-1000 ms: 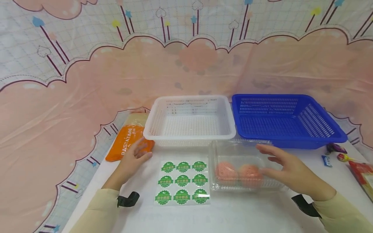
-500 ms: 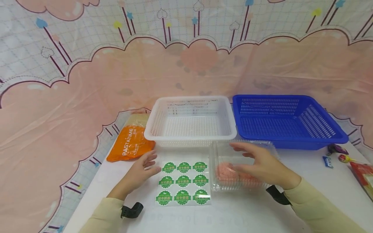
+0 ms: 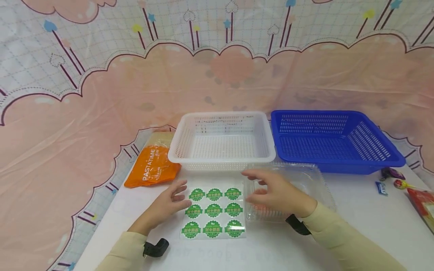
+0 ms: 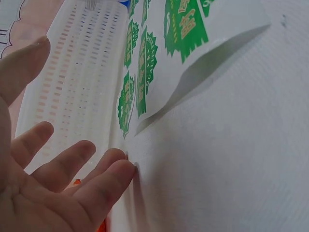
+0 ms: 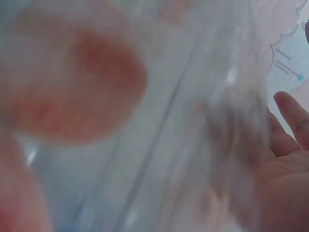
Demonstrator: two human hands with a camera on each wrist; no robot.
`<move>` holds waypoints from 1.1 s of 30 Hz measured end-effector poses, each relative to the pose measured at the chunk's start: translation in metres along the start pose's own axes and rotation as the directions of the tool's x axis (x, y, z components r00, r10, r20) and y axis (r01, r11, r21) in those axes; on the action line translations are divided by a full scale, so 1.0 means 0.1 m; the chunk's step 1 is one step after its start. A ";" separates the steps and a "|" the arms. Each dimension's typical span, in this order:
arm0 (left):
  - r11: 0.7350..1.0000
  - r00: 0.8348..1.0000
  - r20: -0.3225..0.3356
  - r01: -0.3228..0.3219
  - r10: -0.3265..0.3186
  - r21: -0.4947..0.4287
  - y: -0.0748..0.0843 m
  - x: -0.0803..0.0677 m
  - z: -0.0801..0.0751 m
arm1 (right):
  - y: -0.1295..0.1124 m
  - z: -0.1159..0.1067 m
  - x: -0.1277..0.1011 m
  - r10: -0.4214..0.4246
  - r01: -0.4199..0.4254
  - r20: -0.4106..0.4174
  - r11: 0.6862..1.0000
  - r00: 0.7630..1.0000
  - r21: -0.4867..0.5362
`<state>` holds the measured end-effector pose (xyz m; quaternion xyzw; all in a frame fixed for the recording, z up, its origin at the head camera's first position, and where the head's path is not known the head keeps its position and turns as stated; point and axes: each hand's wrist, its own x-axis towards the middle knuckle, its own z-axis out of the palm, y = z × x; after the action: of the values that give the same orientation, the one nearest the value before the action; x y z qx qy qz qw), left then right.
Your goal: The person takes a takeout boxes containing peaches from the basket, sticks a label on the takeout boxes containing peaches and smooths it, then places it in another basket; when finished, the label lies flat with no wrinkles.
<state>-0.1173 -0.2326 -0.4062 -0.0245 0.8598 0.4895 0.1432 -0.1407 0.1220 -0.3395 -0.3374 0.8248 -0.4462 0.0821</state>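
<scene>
A clear sheet of green round stickers (image 3: 213,210) lies in the middle of the white table in the head view. Beside its left edge is my left hand (image 3: 161,209), fingers loosely bent, holding nothing. In the left wrist view the fingers sit a little apart from the sheet (image 4: 159,72). A clear plastic clamshell box (image 3: 317,184) is at the right of the sheet, with a pink round thing (image 3: 260,208) showing inside. My right hand (image 3: 281,194) is over the box's left part, hiding much of it; no grip shows. The right wrist view is blurred.
Behind stand a white basket (image 3: 222,162) and a blue basket (image 3: 339,165), side by side. An orange bag (image 3: 152,165) lies at the left. Small candies, a blue packet (image 3: 381,188) and a lollipop (image 3: 400,183), lie at the right near a red packet (image 3: 422,205).
My right hand has moved left across the clamshell box towards the stickers. My left hand has come away from the orange bag, nearer to the sheet. The box has hardly moved.
</scene>
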 end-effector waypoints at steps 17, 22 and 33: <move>1.000 0.999 0.034 0.019 -0.019 0.008 0.08 -0.04 0.04 | -0.11 0.34 0.12 -0.066 0.061 0.079 0.996 0.995 0.065; 1.000 0.999 0.048 0.005 -0.005 0.003 0.09 -0.02 0.05 | -0.13 0.43 0.10 -0.060 0.053 0.119 0.996 0.991 0.066; 1.000 0.998 0.059 0.001 -0.002 0.007 0.10 0.01 0.07 | -0.14 0.62 0.03 -0.083 0.071 0.175 0.995 0.981 0.072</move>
<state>-0.1186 -0.2209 -0.4016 -0.0101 0.8569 0.4869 0.1690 -0.1089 0.0726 -0.3646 -0.4045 0.7856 -0.4439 0.1489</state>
